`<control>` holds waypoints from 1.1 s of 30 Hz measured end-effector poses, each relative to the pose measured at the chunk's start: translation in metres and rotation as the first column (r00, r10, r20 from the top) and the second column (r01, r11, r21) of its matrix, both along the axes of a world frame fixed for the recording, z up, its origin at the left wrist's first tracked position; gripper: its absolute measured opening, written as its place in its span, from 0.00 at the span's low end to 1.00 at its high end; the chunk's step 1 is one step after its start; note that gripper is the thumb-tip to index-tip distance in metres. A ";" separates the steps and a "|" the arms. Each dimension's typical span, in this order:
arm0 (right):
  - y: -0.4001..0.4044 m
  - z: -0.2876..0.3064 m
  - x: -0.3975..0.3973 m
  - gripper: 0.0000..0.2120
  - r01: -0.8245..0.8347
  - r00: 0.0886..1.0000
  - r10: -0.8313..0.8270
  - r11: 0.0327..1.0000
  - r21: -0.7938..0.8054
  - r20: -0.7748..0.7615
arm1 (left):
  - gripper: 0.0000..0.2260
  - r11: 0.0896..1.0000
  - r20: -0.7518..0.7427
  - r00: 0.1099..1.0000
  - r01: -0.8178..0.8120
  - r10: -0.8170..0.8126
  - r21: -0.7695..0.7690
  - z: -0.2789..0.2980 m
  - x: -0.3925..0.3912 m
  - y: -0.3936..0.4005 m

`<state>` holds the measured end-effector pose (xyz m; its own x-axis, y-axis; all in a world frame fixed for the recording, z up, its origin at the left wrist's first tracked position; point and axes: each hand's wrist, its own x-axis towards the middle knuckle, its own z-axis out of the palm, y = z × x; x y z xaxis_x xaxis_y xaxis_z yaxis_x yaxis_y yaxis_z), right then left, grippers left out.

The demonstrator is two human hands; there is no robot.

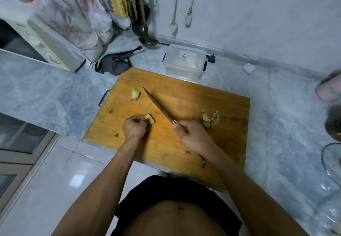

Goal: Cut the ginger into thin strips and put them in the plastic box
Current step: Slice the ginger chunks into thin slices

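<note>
A piece of ginger [149,118] is pinched in the curled fingers of the left hand [135,128] and held down on the wooden cutting board [193,95], toward its near left part. A knife [158,104] is gripped by its handle in the right hand [191,135], the grip closed around it; the blade is angled away toward the far left of the board, passing just right of the held ginger, and whether its edge touches the board cannot be told. A second ginger chunk [135,94] lies by itself near the far left corner of the board, close to the blade's tip. A small pile of ginger trimmings [210,118] is seen toward the right side of the board, just beyond the right hand. The board is laid on the marble counter [55,92], with its near edge overhanging the counter's front edge. The plastic box [184,61], closed with its lid on, is set on the counter just beyond the board's far edge. A dark cloth [114,64] is bunched beside the board's far left corner, and a microwave [36,45] is placed at the counter's left end.
</note>
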<state>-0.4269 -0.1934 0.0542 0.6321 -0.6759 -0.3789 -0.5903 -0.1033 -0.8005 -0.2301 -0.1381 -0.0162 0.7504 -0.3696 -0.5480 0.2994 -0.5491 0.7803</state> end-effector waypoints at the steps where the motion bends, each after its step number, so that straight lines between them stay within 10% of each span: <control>1: -0.003 -0.001 0.001 0.18 -0.012 1.000 0.012 1.000 -0.001 0.003 | 0.04 1.000 -0.008 1.000 -0.015 0.015 -0.017 -0.002 -0.002 -0.002; 8: -0.023 -0.003 0.002 0.18 0.008 0.990 0.040 0.945 0.327 -0.138 | 0.06 0.981 0.352 0.919 0.192 -0.177 -0.008 -0.010 -0.014 0.004; 12: -0.026 -0.001 0.003 0.16 0.000 0.993 0.029 0.968 0.251 -0.110 | 0.09 0.877 0.710 0.606 0.480 -0.359 0.033 -0.018 -0.012 0.021; 17: -0.017 -0.004 0.003 0.27 0.005 0.998 0.009 0.980 0.198 -0.069 | 0.09 0.700 0.764 0.322 0.677 -0.559 0.228 -0.033 0.004 0.029; 33: -0.002 0.003 0.006 0.27 -0.075 0.995 0.080 0.994 0.079 -0.056 | 0.09 0.798 0.808 0.341 0.552 -0.481 0.242 -0.041 -0.012 0.025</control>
